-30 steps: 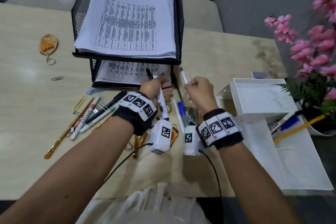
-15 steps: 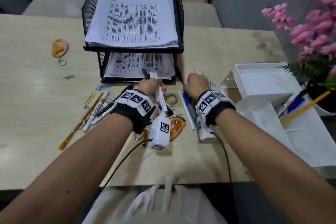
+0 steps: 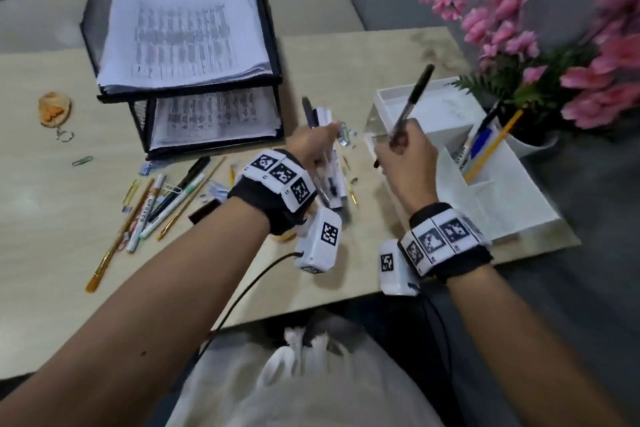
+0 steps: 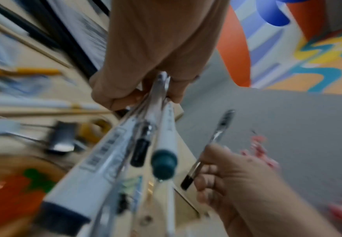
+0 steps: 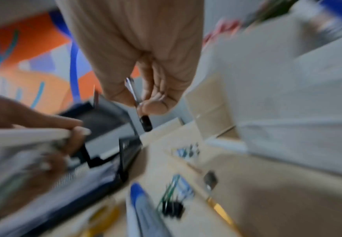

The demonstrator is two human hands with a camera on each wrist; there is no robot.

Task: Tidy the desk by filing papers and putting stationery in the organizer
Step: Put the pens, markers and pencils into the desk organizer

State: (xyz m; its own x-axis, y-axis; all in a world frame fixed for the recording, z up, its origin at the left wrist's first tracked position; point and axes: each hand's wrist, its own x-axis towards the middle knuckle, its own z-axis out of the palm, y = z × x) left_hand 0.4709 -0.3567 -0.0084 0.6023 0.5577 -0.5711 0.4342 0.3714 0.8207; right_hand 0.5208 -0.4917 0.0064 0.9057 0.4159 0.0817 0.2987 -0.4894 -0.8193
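My left hand (image 3: 313,146) grips a bundle of white markers and pens (image 3: 327,163) above the desk's middle; in the left wrist view the bundle (image 4: 145,144) runs from my fingers toward the camera. My right hand (image 3: 405,156) holds a clear black-capped pen (image 3: 412,100) tilted up, just left of the white desk organizer (image 3: 512,191). The right wrist view shows that pen (image 5: 137,102) pinched between thumb and fingers. The organizer's pen slot holds a blue-capped marker and a yellow pencil (image 3: 491,149). A black mesh paper tray (image 3: 270,38) carries stacked printed sheets (image 3: 183,42) on two levels.
Loose pens, markers and paintbrushes (image 3: 159,204) lie on the desk left of my left arm, with paper clips (image 3: 82,160) and an orange keychain (image 3: 54,109) farther left. Pink artificial flowers (image 3: 540,45) in a pot stand behind the organizer. The desk's right edge runs under the organizer.
My right hand went down to the desk, picked up the black-capped pen and lifted it right toward the organizer. The left hand with its bundle shifted right. The head view swung right.
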